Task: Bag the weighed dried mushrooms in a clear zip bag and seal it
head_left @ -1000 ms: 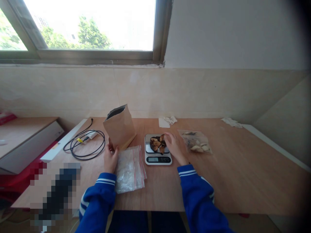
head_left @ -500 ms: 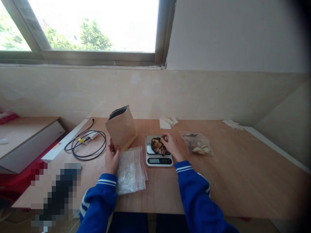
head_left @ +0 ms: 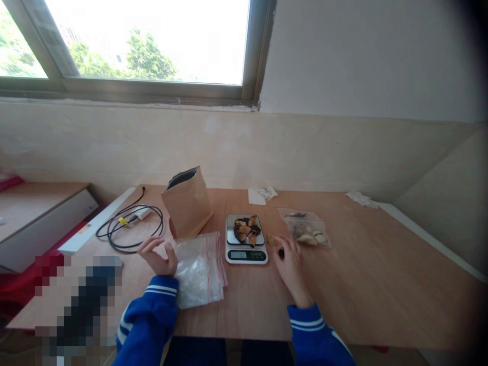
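Brown, dark-edged dried mushroom slices point(head_left: 247, 230) lie heaped on the steel plate of a small white kitchen scale point(head_left: 247, 257); its display is lit, but I cannot read the figures. Just right of the scale, my right hand point(head_left: 290, 262) is closed on a dried mushroom piece point(head_left: 281, 253), dark and partly hidden by the fingers. My left hand point(head_left: 159, 256) is open and holds nothing, its fingers bent and the thumb apart. It hovers at the left edge of a stack of clear zip bags point(head_left: 196, 272). Behind them an open kraft paper pouch point(head_left: 188, 203) stands upright.
Right of the scale lies a zip bag point(head_left: 308, 231) with pale and dark dried pieces inside. A coiled black cable point(head_left: 109, 239) with a white adapter point(head_left: 142, 212) is on the left. Crumpled tissue point(head_left: 267, 193) lies near the wall. A pixelated dark object covers the front left.
My left hand has let go of the kraft pouch and moved left. My right hand has drawn back from the scale plate toward me and to the right, now with a mushroom piece.
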Demonstrator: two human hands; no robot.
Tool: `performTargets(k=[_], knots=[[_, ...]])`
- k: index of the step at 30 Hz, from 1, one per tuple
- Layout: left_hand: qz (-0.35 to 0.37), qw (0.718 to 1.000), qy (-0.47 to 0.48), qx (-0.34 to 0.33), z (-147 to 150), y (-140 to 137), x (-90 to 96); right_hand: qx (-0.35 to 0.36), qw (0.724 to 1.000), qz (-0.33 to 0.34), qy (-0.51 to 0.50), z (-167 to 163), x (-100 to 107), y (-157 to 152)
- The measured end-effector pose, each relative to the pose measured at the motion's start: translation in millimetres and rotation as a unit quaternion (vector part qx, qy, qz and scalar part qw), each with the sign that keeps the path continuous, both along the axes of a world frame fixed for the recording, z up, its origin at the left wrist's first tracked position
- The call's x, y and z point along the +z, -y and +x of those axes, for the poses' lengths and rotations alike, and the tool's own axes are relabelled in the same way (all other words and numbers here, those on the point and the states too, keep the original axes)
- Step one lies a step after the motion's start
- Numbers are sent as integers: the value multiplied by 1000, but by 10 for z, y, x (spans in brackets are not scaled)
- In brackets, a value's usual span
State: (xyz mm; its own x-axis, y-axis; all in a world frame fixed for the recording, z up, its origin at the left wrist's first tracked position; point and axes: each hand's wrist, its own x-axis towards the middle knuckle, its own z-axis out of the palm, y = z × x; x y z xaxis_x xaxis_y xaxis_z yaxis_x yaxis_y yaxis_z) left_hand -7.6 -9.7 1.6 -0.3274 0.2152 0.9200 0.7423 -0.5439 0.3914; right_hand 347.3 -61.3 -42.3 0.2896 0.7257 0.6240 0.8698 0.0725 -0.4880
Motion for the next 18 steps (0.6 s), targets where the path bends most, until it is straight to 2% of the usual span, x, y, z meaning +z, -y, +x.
performTargets(k=[2,4,6,8,9,11,15,18], knots=[[20,996,-79,-19,19,106,86,-9,999,-36,39,60,-114,134],[13,985,-158,-72,71,264,226,-16,995,-75,70,111,-169,212],[-56,967,-203,-145,156,461,389,-23,990,-109,92,140,-176,242],[-185,936,-207,-215,254,657,512,-30,985,-137,104,141,-154,240],[-245,922,-204,-220,299,740,541,-30,982,-150,108,131,-138,234],[-332,895,-214,-209,361,858,517,-26,978,-171,114,99,-104,224],[-400,866,-238,-182,354,907,248,-40,976,-178,117,44,-37,253],[-458,831,-261,-178,305,877,79,-71,979,-161,99,29,19,313]])
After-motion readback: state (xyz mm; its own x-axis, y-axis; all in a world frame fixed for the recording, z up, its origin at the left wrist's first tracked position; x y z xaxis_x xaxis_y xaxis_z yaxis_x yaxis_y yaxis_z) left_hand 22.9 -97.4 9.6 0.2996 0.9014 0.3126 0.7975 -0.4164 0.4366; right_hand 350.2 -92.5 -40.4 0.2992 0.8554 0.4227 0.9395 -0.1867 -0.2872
